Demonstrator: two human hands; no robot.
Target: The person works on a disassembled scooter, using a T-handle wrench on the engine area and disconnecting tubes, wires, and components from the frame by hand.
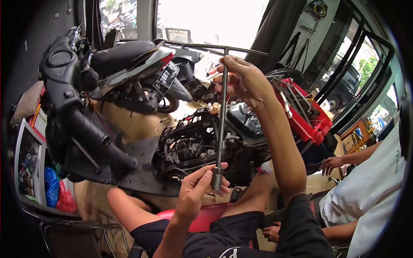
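Note:
A long dark T-handle socket wrench [222, 116] stands almost upright in front of me, its crossbar at the top. My right hand [248, 79] pinches the shaft just below the crossbar between thumb and fingers, the other fingers loosely curled. Down at the socket end, my left hand [198, 189] grips the wrench with thumb and fingertips. Behind the tool is a scooter with its body panels off, the frame and engine parts [189, 146] exposed. The wrench is held in the air in front of these parts.
A second scooter [129, 69] with a licence plate stands beyond. Red tool tray [318, 124] sits at the right. A person in a pale shirt [370, 185] sits close on my right, hands low. At the left is a glass-fronted cabinet [21, 163] beside blue and red plastic bags [52, 185].

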